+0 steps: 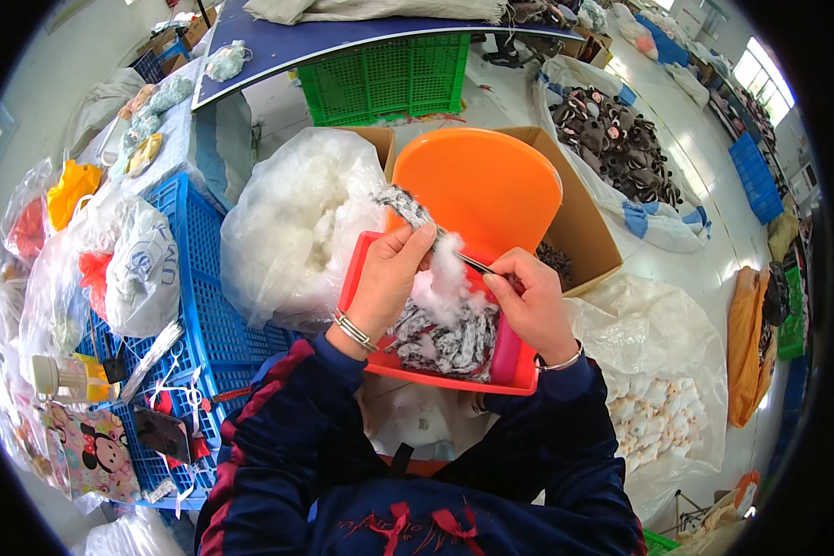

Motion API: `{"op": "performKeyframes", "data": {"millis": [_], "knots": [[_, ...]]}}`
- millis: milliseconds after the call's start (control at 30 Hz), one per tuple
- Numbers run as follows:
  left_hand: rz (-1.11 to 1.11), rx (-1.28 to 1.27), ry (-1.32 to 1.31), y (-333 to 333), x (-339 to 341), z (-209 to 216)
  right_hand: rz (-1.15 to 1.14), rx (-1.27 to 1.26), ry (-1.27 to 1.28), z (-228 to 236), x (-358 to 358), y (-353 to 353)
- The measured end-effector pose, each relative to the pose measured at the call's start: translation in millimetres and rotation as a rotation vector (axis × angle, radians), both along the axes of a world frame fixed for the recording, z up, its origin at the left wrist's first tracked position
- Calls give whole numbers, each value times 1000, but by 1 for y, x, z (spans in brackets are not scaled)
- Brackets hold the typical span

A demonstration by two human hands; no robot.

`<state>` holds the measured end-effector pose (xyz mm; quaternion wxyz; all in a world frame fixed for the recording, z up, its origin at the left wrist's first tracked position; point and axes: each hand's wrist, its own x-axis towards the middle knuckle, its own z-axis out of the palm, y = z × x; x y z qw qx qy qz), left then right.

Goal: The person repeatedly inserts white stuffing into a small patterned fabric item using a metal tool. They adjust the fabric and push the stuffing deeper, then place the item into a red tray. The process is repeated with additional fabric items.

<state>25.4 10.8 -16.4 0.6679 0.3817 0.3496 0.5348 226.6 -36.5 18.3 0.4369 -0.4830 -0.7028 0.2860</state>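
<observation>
While the left grip (391, 271) pinches a gray-and-white fuzzy piece (402, 206) above the red tray (519, 384), the right grip (534, 298) has thumb and fingers closed on a slim dark tool (476, 265), its tip by a white stuffing tuft (448, 274). The step looks like filling the piece; the next move seems to call for a steady pinch and a gentle, guided push.

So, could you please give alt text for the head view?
A person's left-hand grip holds a grey furry piece, and the right-hand grip a dark tool at white fluff, above a red tray of similar pieces. Beyond are a bag of white stuffing and an orange panel.
</observation>
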Motion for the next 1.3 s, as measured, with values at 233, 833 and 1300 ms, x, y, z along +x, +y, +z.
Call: {"op": "performKeyframes", "data": {"millis": [233,833,1300], "knots": [[95,2,-61,-3,2,20,-15,6,22,8,0,-1],[20,98,289,-18,8,-1,23,-164,338,-27,-17,2],[111,76,222,-10,-3,10,-2,22,-75,4,-5,0]]}}
